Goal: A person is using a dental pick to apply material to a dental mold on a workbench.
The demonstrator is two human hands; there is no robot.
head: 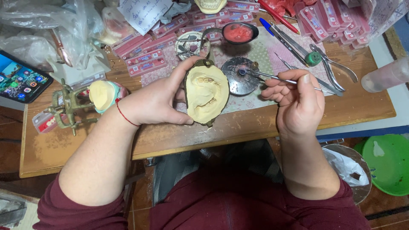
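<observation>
While the left hand (155,102) grips a cream plaster dental cast (207,94) in its dark metal flask at the centre of the frame, thumb on the lower edge and fingers hidden behind it, the right hand (298,100) closes around a thin metal instrument (272,77) just right of centre. Its tip reaches a round dark dish (236,83) lying on the patterned cloth (272,55) beside the cast; what sits in that dish is hard to make out. Above it stands a small black bowl of red wax (238,33). Pliers (336,66) and a blue pen (267,25) lie toward the upper right. At the left, a brass articulator (68,108) holds another cast, and a phone (21,79) is cut off by the left edge. Flat pink boxes (145,57) crowd the top, partly under plastic bags (47,25). A green bowl (387,164) is clipped at the lower right
</observation>
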